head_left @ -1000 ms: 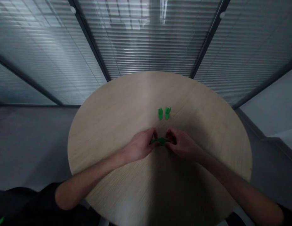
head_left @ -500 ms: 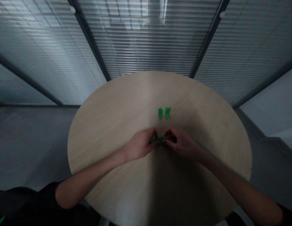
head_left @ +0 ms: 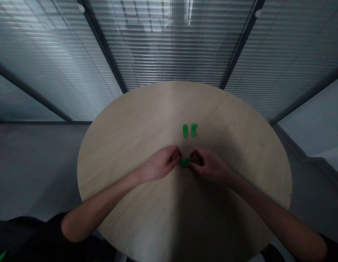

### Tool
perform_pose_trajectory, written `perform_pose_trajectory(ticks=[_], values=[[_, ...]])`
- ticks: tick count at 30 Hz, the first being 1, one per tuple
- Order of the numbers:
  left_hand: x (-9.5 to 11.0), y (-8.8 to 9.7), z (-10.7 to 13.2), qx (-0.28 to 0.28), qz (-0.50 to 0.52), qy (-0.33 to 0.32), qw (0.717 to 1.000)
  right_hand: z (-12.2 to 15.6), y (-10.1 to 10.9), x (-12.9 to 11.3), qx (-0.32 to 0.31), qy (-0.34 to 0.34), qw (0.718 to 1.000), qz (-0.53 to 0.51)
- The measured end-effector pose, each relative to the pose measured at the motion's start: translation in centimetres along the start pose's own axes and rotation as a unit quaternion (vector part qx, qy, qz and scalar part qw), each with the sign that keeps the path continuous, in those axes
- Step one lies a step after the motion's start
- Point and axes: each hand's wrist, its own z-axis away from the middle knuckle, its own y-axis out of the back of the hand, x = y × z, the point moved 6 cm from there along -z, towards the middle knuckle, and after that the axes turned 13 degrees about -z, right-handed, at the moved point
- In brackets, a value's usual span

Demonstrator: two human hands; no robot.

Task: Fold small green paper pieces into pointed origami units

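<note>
A small green piece (head_left: 184, 162), soft or folded in look and of a material I cannot make out, lies between my hands just above the tabletop or on it. My right hand (head_left: 209, 163) pinches its right end between thumb and fingers. At its left end, the thumb and fingertips of my left hand (head_left: 165, 162) are closed together in a pinch. Beyond my hands, two more small green pieces stand or lie side by side: a left one (head_left: 185, 130) and a right one (head_left: 193, 130) with a small point sticking up.
The round wooden table (head_left: 125, 127) carries these things, with my shadow across its near part. Behind it rise glass panels with blinds (head_left: 171, 54) and dark frames. Grey floor (head_left: 43, 163) shows at the left. A green strip (head_left: 1, 255) shows at the lower left corner.
My left hand has shifted slightly left and away from me, so more of the green piece shows between the hands. My right hand has hardly moved.
</note>
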Motion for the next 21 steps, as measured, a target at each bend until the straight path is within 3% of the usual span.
perform_pose_trajectory(ticks=[8, 21], values=[[0.51, -0.44, 0.16, 0.007, -0.076, -0.044, 0.996, -0.06, 0.02, 0.06, -0.017, -0.008, 1.0, -0.011], [0.43, -0.63, 0.07, -0.004, -0.092, -0.008, 0.996, -0.27, 0.57, 0.22, -0.04, 0.02, 0.998, -0.048]])
